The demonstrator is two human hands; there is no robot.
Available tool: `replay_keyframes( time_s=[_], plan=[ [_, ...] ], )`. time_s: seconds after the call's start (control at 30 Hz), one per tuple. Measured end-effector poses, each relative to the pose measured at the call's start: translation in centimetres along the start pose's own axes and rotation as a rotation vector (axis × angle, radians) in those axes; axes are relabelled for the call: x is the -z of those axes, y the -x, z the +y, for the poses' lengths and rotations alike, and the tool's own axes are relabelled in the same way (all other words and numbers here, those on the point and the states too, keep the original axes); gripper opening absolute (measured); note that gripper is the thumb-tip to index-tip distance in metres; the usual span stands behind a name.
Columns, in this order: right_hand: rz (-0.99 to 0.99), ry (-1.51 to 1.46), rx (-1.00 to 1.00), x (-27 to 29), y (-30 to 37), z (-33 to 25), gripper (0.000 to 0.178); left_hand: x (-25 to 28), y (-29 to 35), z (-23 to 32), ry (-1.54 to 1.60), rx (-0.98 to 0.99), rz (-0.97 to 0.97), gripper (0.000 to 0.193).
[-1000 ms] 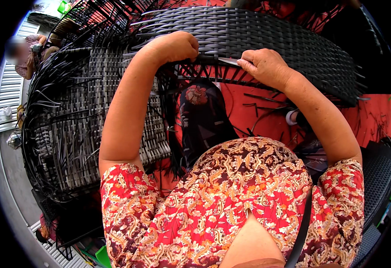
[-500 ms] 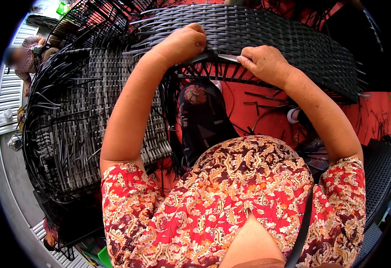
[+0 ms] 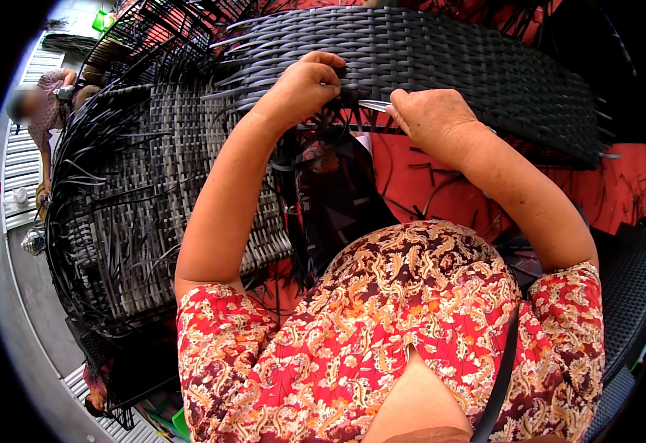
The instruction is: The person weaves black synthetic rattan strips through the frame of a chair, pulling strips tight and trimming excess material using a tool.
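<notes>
A dark grey woven wicker panel [image 3: 448, 63] stretches across the space in front of me, loose strip ends sticking out at its left side. At its near edge, my left hand [image 3: 304, 83] is closed with curled fingers; what lies between the fingertips is too dark to make out. My right hand [image 3: 435, 118] grips scissors [image 3: 373, 105], handles hidden in the palm. Their bright blades point left at the panel's near edge, close to the left fingertips. Dark strips hang under that edge, over my knee.
Another woven piece [image 3: 190, 192] with bristling loose strips fills the left. Behind it are black frames [image 3: 138, 44]. Strip scraps lie on the red floor covering [image 3: 411, 170]. A person [image 3: 46, 111] is at far left. Dark woven pieces [image 3: 625, 288] stand at right.
My left hand has dropped slightly and its index finger has straightened somewhat. The right hand has shifted a little left and down, and the scissor blades now show apart.
</notes>
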State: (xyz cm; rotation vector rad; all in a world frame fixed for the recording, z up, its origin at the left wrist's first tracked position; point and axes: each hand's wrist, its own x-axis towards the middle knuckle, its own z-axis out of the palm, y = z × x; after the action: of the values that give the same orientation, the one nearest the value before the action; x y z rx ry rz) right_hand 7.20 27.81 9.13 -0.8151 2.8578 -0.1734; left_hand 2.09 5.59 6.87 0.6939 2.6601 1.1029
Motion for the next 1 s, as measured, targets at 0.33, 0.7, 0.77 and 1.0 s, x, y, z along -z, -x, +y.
replay_keyframes(
  time_s=[0.33,0.7,0.77,1.0],
  plan=[
    [0.194,-0.825,-0.129,-0.4,0.1,2.1,0.026,0.0,-0.3,-0.6,0.199,0.100,-0.014,0.013],
    [0.275,-0.471,-0.067,-1.3,-4.2,1.1,0.019,-0.1,-1.3,1.7,0.389,0.294,-0.018,0.022],
    [0.266,-0.477,-0.078,-1.3,-4.4,1.2,0.019,-0.1,-1.3,1.9,0.463,0.324,-0.047,0.021],
    [0.256,-0.945,-0.101,-2.9,-4.6,2.2,0.014,-1.7,-0.9,2.0,0.591,0.450,0.072,0.021]
  ],
)
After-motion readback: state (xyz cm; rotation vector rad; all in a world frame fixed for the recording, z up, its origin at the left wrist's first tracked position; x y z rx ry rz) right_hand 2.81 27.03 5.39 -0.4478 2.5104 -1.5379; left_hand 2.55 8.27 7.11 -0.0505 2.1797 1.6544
